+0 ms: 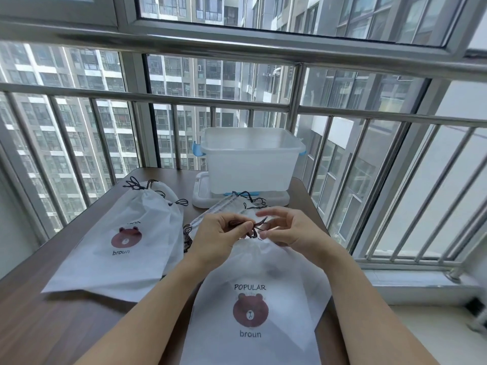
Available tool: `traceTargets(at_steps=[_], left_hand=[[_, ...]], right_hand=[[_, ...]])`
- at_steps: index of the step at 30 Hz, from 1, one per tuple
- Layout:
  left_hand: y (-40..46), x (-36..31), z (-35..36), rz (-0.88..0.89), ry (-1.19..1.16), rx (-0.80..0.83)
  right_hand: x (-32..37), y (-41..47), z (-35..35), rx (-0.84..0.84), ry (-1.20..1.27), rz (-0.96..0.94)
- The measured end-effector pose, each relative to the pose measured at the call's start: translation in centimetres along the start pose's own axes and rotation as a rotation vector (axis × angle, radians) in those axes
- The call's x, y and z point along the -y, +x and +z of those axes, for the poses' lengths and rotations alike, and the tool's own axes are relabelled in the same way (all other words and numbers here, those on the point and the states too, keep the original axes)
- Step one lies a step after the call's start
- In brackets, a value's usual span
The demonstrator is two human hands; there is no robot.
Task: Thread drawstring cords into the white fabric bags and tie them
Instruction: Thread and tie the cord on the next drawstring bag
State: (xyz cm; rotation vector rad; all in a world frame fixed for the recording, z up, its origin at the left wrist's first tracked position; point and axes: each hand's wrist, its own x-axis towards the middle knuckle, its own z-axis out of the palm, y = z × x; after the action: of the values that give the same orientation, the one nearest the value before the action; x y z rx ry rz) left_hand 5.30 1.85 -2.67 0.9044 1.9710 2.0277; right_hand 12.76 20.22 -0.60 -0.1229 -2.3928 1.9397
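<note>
Your left hand [218,233] and right hand [287,230] pinch the dark cord [251,226] at the mouth of the near bag [253,299], dead centre. Finished bags [123,241] lie at 9 o'clock. A clear plastic bin [247,159] sits on its lid [200,198] at 12; more bags [232,206] lie just behind your hands.

Clear plastic bin [250,159] at table's [52,325] far edge, standing on its white lid [201,198]. Steel railing [158,97] behind.

High-rise apartment balcony, steel railing [237,101], tower blocks [79,114] outside
</note>
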Motion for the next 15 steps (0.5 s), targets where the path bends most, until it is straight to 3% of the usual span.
traceTargets(at_steps=[8,15], left_hand=[[-0.05,-0.06,0.01,-0.011,-0.002,0.017],[0.16,0.30,0.12,-0.032,0.019,-0.061]], right_hand=[[-0.12,0.22,-0.44,-0.038,0.013,-0.229],[-0.02,0.26,-0.07,-0.045,0.082,-0.171]])
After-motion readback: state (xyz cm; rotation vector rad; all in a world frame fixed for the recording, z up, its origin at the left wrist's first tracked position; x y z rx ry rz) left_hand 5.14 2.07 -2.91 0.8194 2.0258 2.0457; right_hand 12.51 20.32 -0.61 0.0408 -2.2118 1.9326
